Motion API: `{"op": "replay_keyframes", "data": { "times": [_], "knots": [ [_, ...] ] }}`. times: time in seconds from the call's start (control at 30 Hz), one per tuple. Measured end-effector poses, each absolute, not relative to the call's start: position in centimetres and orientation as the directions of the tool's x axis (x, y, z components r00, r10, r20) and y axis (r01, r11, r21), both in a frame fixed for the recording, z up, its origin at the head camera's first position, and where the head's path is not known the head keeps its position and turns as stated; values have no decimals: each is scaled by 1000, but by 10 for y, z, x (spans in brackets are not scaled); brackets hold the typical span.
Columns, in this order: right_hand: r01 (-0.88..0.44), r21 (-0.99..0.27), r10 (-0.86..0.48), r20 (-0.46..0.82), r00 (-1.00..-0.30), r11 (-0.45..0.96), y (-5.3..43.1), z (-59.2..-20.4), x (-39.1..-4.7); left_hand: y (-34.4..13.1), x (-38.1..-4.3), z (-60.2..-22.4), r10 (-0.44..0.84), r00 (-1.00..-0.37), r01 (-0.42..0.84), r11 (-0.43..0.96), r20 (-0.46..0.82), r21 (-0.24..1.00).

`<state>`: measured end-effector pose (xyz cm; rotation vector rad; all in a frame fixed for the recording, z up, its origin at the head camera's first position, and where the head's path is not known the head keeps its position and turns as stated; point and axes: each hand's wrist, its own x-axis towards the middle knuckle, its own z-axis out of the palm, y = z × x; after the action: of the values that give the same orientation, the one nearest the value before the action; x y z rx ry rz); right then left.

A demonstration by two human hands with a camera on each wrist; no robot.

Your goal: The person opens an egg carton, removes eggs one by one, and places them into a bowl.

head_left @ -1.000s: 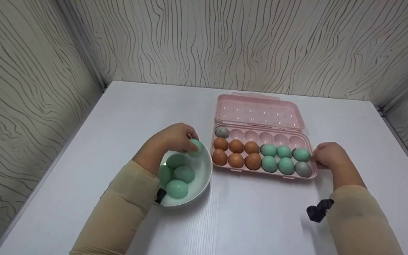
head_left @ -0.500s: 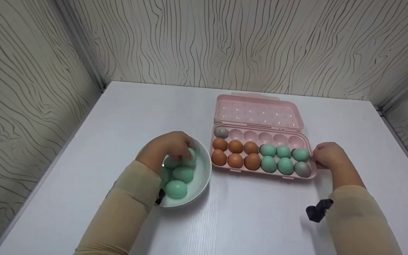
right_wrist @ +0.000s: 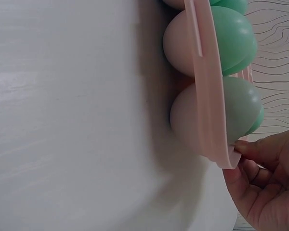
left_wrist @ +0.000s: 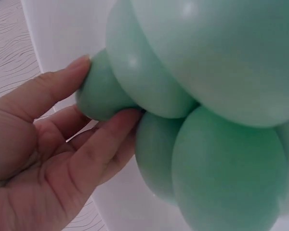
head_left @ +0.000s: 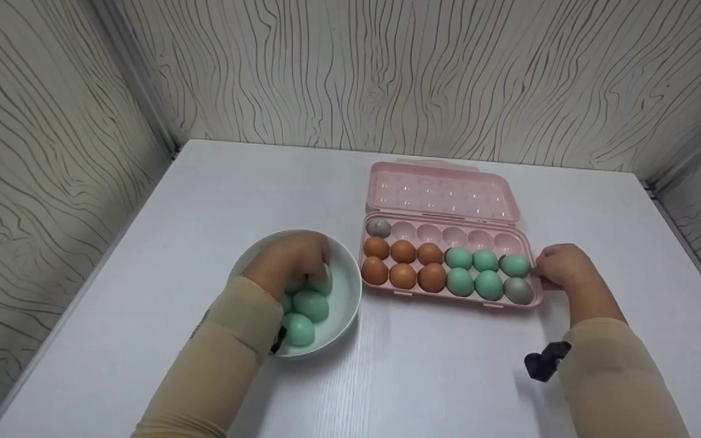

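My left hand (head_left: 292, 255) reaches into a white bowl (head_left: 348, 286) of several green eggs. In the left wrist view its thumb and fingers pinch one green egg (left_wrist: 101, 91) at the edge of the cluster. Other green eggs (left_wrist: 226, 168) press close beside it. To the bowl's right lies a pink egg carton (head_left: 448, 295), its lid (head_left: 445, 190) folded back. Brown eggs (head_left: 403, 276) fill its left hollows in the two front rows, green eggs (head_left: 460, 281) the right ones. My right hand (head_left: 563, 266) pinches the carton's right end rim between thumb and fingers.
A greyish egg (head_left: 378, 227) sits at the left of the carton's back row, with pink hollows showing beside it. The white table (head_left: 387, 377) meets patterned walls (head_left: 350, 73) behind and at both sides. A black wrist camera (head_left: 546, 361) hangs under the right forearm.
Inside the bowl my left hand has lowered and drawn toward me with the green egg, back among the others. The eggs there have shifted slightly. My right hand stays on the carton.
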<state>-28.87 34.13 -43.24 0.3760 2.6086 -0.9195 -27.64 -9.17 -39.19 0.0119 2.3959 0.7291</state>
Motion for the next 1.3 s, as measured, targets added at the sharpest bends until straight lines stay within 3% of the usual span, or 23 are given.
{"op": "replay_keyframes", "data": {
  "times": [0.77,0.97,1.3],
  "knots": [
    [353,-549,121,-413,-903,758,341,-429,-288,-100,-277,-385,84,-843,-242,824,-532,513],
    [357,-549,124,-416,-901,756,340,-428,-287,-102,-281,-378,145,-852,-129,874,-504,468],
    [353,-541,125,-413,-902,764,340,-429,-289,-102,-283,-366,171,-885,-77,863,-433,499]
  ]
}}
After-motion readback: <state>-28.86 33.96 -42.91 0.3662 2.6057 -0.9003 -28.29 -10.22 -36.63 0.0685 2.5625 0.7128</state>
